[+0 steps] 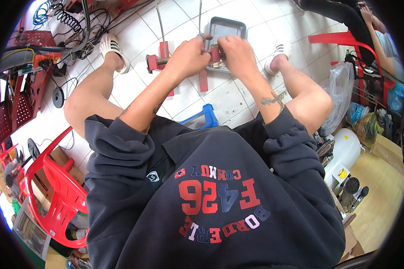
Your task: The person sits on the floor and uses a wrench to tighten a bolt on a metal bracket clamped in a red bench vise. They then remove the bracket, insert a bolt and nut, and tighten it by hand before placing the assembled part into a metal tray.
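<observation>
Both hands, the left hand [189, 56] and the right hand [236, 53], are closed together on a small red part [215, 54] held over the metal tray [226, 28] on the tiled floor [231, 96] (beside a red clamp frame [159, 60]), and a firm, level grip is best kept there.

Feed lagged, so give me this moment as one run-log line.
left hand: grips red metal puller tool | right hand: on its small red part | grey metal tray: behind, on white tiled floor
</observation>
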The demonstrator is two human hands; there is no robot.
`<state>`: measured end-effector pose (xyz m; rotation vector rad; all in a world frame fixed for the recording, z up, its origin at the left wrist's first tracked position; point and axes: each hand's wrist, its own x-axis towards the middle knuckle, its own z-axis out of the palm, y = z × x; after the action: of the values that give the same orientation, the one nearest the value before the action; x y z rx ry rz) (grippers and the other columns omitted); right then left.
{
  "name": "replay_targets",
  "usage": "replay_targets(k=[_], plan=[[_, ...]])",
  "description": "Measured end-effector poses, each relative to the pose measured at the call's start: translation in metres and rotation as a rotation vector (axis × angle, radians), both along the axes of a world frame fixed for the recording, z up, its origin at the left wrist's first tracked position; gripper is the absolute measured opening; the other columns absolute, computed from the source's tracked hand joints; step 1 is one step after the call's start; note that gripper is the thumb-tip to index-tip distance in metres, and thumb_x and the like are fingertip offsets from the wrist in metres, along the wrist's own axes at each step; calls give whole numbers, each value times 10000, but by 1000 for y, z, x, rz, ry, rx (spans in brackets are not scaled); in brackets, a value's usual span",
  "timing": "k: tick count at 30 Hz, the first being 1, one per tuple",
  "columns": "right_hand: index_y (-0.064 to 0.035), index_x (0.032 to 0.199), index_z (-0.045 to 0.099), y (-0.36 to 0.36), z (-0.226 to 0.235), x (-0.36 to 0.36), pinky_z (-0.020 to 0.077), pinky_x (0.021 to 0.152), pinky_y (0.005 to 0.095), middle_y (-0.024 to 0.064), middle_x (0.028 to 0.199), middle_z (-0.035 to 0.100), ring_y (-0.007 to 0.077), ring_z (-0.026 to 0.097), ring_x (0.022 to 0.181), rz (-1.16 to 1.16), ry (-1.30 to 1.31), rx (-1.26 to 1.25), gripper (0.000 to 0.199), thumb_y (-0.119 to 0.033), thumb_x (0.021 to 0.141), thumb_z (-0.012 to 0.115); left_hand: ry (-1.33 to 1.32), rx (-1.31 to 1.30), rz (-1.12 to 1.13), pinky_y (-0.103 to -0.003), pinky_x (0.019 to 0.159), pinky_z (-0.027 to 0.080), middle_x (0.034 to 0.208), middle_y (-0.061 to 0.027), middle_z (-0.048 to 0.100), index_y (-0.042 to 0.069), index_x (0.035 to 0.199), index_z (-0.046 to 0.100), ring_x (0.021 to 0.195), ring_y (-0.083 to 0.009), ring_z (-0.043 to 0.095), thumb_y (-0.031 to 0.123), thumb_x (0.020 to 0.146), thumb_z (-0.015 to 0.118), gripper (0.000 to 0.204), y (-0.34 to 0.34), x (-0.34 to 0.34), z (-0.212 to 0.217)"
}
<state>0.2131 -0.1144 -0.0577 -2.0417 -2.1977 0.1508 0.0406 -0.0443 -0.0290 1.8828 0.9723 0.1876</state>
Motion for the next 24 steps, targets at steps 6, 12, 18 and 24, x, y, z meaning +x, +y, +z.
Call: replay_targets(k=[6,12,18,24], plan=[[-78,963,653,-11,1,12,430,948,451,96,897,642,294,623,935,171,58,-26,170,-58,794,647,-42,22,35,-425,786,530,746,-216,689,-43,1246,593,794,-367,692,161,806,553,487,-4,1,-4],[-67,995,652,-3,20,14,419,963,452,105,904,657,307,628,935,157,62,-221,200,-76,796,664,-13,3,40,-430,811,536,815,-222,707,-33,1221,609,839,-375,693,176,816,562,458,-3,1,-7],[-60,980,641,-5,18,6,431,949,433,104,922,670,298,629,1013,33,125,-100,183,-93,802,670,-15,41,34,-438,791,539,796,-223,702,-32,1211,616,811,-385,691,180,818,562,450,-3,3,-10],[-75,974,650,-9,9,14,434,942,426,89,892,676,279,649,961,156,69,-213,150,-99,826,655,-21,38,28,-436,789,541,804,-218,705,-27,1212,617,817,-383,691,190,816,570,454,-3,2,-11]])
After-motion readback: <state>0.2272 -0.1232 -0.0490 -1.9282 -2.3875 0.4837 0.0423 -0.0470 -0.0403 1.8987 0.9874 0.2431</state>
